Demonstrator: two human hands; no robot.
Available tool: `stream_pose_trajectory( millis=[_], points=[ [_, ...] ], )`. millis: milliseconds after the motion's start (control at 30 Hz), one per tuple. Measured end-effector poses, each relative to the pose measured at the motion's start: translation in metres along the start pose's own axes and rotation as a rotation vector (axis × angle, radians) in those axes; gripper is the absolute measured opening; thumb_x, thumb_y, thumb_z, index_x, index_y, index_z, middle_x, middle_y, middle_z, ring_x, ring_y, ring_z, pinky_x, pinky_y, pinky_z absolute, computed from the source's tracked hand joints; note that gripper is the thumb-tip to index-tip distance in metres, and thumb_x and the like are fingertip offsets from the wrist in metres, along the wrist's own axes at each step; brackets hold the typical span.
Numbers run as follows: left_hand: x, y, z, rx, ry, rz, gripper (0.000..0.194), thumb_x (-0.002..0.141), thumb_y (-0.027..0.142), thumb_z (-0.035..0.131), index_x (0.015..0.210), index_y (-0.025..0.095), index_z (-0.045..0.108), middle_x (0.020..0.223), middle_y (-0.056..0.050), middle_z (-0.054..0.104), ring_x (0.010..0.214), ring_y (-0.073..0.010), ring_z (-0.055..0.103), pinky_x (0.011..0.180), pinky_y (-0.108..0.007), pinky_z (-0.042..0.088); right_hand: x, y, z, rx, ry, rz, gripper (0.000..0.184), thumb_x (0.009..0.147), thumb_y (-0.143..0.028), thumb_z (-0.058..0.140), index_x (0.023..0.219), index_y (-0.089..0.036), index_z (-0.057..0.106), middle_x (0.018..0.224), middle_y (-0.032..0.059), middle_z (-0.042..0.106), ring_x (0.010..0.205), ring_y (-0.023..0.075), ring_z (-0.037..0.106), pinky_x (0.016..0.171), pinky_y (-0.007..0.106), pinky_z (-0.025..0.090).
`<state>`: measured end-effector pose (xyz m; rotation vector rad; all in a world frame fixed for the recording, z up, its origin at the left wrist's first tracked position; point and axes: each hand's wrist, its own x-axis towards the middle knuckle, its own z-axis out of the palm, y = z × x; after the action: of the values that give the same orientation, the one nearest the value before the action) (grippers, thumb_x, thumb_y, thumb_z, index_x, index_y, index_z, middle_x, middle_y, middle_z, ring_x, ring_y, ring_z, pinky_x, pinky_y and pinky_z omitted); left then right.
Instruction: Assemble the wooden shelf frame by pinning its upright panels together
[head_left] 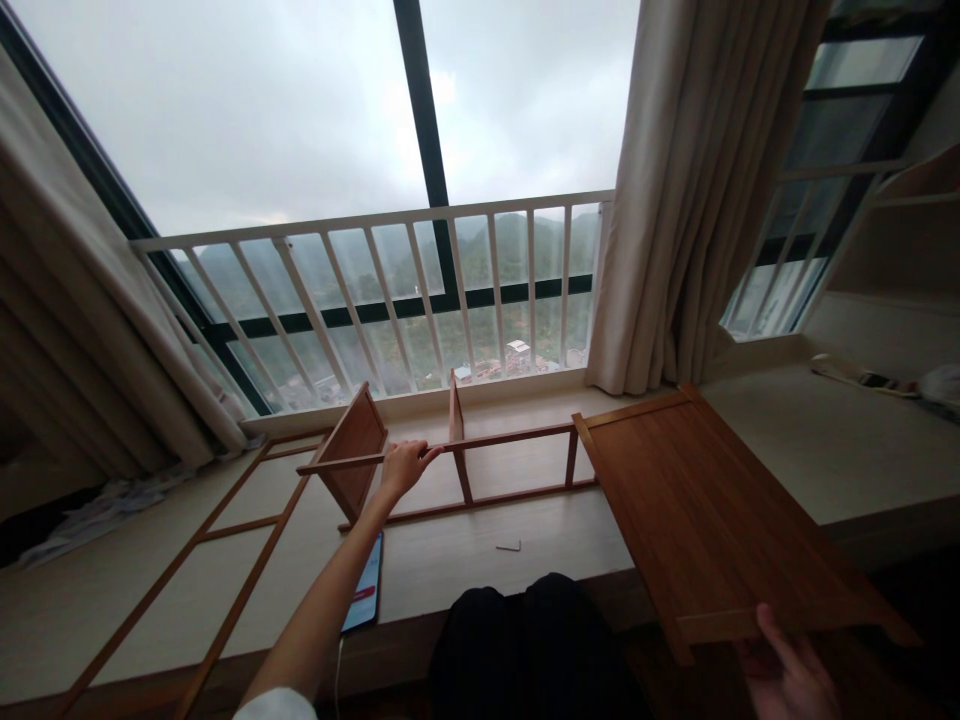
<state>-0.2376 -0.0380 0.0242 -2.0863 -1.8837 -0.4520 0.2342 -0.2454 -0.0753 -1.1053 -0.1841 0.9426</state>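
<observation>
My left hand [406, 468] is wrapped round the upper rail of a brown wooden shelf frame [514, 437], which lies on its side with two cross boards standing in it. At the lower right, my right hand [787, 665] holds the near edge of a wide wooden panel [720, 500]. Its thumb rests on top, and the other fingers are partly hidden in shadow. The panel's far left corner meets the right end of the frame; whether they are joined I cannot tell. A small hex key [508, 546] lies in front of the frame.
A ladder-like wooden side frame [244, 605] lies at left on the pale window ledge [442, 570]. Beside my left forearm is a phone [366, 590] with a white cable. White railing [390, 215] and beige curtains [660, 200] stand behind. My dark-clothed knees [517, 640] are at the ledge's front.
</observation>
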Motion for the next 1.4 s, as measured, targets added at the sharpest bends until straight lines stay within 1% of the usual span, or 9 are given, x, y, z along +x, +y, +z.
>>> stream_pose_trajectory(
  millis=[133,233,400,533,633,867,1067,1233,1400],
  points=[
    [-0.003,0.003,-0.004,0.012,0.003,-0.003,0.051,0.077,0.057,0.024,0.064,0.018,0.055,0.071,-0.008,0.060,0.072,-0.0203,0.052,0.069,-0.030,0.027,-0.011,-0.005,0.007,0.025,-0.013,0.012,0.040,0.052,-0.028,0.072,0.089,-0.026,0.058,0.094,-0.0037,0.055,0.084,0.0124,0.052,0.060,0.020,0.048],
    [-0.004,0.005,-0.006,0.027,-0.015,-0.029,0.052,0.074,0.060,0.026,0.065,0.018,0.056,0.072,-0.008,0.060,0.073,-0.0212,0.052,0.069,-0.031,0.028,-0.017,-0.006,0.010,0.002,-0.032,0.005,0.039,0.054,-0.030,0.071,0.090,-0.026,0.057,0.092,-0.0026,0.056,0.083,0.0143,0.052,0.060,0.022,0.049],
    [-0.002,0.009,-0.005,0.038,-0.025,-0.100,0.055,0.070,0.064,0.029,0.063,0.017,0.057,0.072,-0.011,0.060,0.076,-0.0238,0.051,0.070,-0.033,0.028,-0.009,0.000,0.007,0.019,-0.015,0.045,0.041,0.051,-0.028,0.073,0.088,-0.025,0.056,0.091,-0.0042,0.055,0.077,0.0115,0.052,0.058,0.021,0.049],
    [-0.002,0.014,-0.003,0.023,0.015,-0.152,0.059,0.068,0.067,0.028,0.061,0.017,0.059,0.070,-0.012,0.060,0.076,-0.0256,0.051,0.072,-0.035,0.027,-0.002,0.005,0.003,0.033,-0.007,0.070,0.041,0.048,-0.025,0.074,0.085,-0.023,0.057,0.092,-0.0037,0.054,0.075,0.0103,0.052,0.054,0.018,0.048],
    [-0.002,0.017,-0.001,0.054,0.050,-0.185,0.061,0.067,0.068,0.029,0.060,0.017,0.061,0.068,-0.012,0.060,0.075,-0.0253,0.051,0.073,-0.036,0.026,-0.006,0.004,0.005,0.012,-0.014,0.063,0.042,0.047,-0.027,0.074,0.085,-0.024,0.057,0.091,-0.0040,0.054,0.075,0.0106,0.052,0.055,0.018,0.048],
    [0.000,0.015,0.004,0.111,0.097,-0.165,0.057,0.071,0.062,0.029,0.059,0.017,0.062,0.065,-0.011,0.060,0.070,-0.0226,0.051,0.072,-0.034,0.024,-0.021,0.002,0.016,-0.095,-0.008,-0.007,0.034,0.048,-0.029,0.072,0.078,-0.022,0.058,0.084,-0.0012,0.056,0.080,0.0177,0.054,0.056,0.025,0.050],
    [0.000,0.010,0.007,0.117,0.114,-0.141,0.055,0.072,0.061,0.029,0.059,0.018,0.061,0.065,-0.011,0.060,0.067,-0.0222,0.051,0.071,-0.033,0.024,-0.020,0.010,0.030,-0.042,-0.059,0.085,0.037,0.048,-0.026,0.073,0.080,-0.022,0.056,0.080,-0.0042,0.058,0.069,0.0118,0.055,0.053,0.022,0.048],
    [-0.001,0.010,0.005,0.086,0.086,-0.144,0.055,0.072,0.061,0.028,0.059,0.018,0.060,0.065,-0.011,0.060,0.069,-0.0227,0.051,0.071,-0.034,0.024,-0.025,0.013,0.048,-0.063,-0.143,0.076,0.032,0.052,-0.028,0.072,0.079,-0.021,0.056,0.072,-0.0038,0.058,0.064,0.0124,0.056,0.051,0.023,0.047],
    [-0.002,0.010,0.001,0.059,0.062,-0.146,0.057,0.071,0.063,0.027,0.058,0.018,0.060,0.065,-0.011,0.060,0.070,-0.0226,0.051,0.070,-0.034,0.025,-0.025,0.022,0.059,-0.048,-0.147,0.107,0.033,0.051,-0.026,0.073,0.079,-0.020,0.057,0.072,-0.0041,0.059,0.060,0.0104,0.055,0.048,0.021,0.046]
  ],
)
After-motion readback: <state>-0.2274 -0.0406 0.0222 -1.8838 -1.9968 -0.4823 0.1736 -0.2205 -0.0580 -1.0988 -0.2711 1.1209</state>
